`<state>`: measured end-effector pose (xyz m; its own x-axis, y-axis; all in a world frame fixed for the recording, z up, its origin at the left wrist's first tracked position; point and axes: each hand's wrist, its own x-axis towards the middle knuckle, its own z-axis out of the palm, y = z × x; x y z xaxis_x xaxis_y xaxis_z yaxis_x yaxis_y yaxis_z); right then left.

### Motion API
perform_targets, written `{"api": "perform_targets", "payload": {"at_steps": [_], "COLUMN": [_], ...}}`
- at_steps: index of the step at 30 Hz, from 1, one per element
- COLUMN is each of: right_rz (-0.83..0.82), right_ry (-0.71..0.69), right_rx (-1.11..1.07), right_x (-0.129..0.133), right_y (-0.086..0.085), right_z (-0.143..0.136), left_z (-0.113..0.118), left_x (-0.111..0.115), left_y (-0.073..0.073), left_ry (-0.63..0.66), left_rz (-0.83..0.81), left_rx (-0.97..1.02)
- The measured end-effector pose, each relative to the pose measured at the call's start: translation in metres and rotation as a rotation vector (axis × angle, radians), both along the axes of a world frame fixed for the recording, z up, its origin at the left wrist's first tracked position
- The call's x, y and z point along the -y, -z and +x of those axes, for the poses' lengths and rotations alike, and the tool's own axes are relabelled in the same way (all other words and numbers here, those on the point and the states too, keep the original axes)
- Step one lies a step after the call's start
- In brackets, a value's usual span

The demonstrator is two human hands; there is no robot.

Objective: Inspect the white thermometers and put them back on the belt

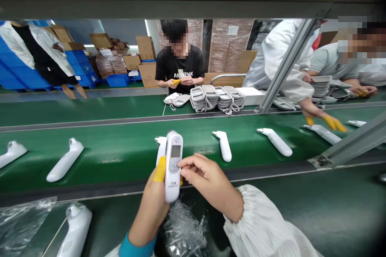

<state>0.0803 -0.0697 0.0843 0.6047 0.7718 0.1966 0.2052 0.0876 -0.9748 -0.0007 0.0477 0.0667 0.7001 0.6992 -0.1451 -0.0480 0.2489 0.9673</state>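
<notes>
I have the left grip wrapped around a white thermometer-like device, its jaw spread only as wide as the device's narrow body. The thumb, in a yellow cover, lies along the 9 o'clock edge, and a bit of yellow shows past the 4 o'clock edge. The device stands near the middle of my view, its head toward 12 o'clock and its small grey screen facing me.

My right grip comes in from 4 o'clock with fingers curled and only a narrow gap between index finger and thumb. The index fingertip is at the lower button; I can't tell whether the thumb touches the device's edge.

Taking the held device as the hub, a second white device sits partly hidden behind it at 11 o'clock on the green belt. Others lie there toward 9 o'clock and just above 3 o'clock. At 8 o'clock another is on the near desk, and crumpled clear plastic lies at 6 o'clock. Stacked grey cases stand at 1 o'clock, before a person in black.
</notes>
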Motion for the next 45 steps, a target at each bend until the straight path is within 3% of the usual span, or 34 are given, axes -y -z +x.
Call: {"api": "perform_targets", "payload": {"at_steps": [2,5,12,19,25,30,32,35,39,42,45], "right_rz": [0.019,-0.001,-0.066,-0.053,-0.086,-0.048,-0.066,-0.124,-0.307,-0.496,-0.664], "right_ry": [-0.013,-0.025,-0.039,-0.142,-0.001,-0.115,-0.096,0.001,0.181,0.272,0.087], "right_rx": [-0.097,-0.165,-0.13,-0.209,-0.101,-0.209,-0.079,0.309,0.646,0.743,0.795], "right_x": [0.001,0.003,0.004,0.005,0.002,0.001,0.003,0.004,0.002,0.004,0.005], "right_y": [-0.003,-0.005,-0.005,-0.007,-0.002,0.002,0.0,-0.005,-0.008,-0.007,0.004], "right_z": [0.0,0.0,0.005,0.008,0.005,0.01,0.009,-0.001,-0.006,0.003,0.004], "left_z": [-0.005,-0.009,-0.013,-0.014,-0.016,-0.015,-0.014,-0.014,-0.014,-0.007,0.007], "left_x": [0.02,0.026,0.021,0.025,0.02,0.015,0.015,0.02,0.024,-0.003,-0.059], "left_y": [-0.003,-0.002,0.007,0.003,0.013,0.014,0.011,0.005,0.006,0.017,0.032], "left_ry": [0.019,0.028,0.041,0.006,0.029,0.024,-0.013,-0.066,-0.054,-0.062,-0.176], "left_rz": [-0.077,-0.161,0.104,0.115,0.173,0.173,0.19,0.241,0.327,0.454,0.7], "left_rx": [-0.008,-0.011,-0.016,-0.044,-0.025,-0.07,-0.087,-0.1,-0.098,-0.16,-0.449]}}
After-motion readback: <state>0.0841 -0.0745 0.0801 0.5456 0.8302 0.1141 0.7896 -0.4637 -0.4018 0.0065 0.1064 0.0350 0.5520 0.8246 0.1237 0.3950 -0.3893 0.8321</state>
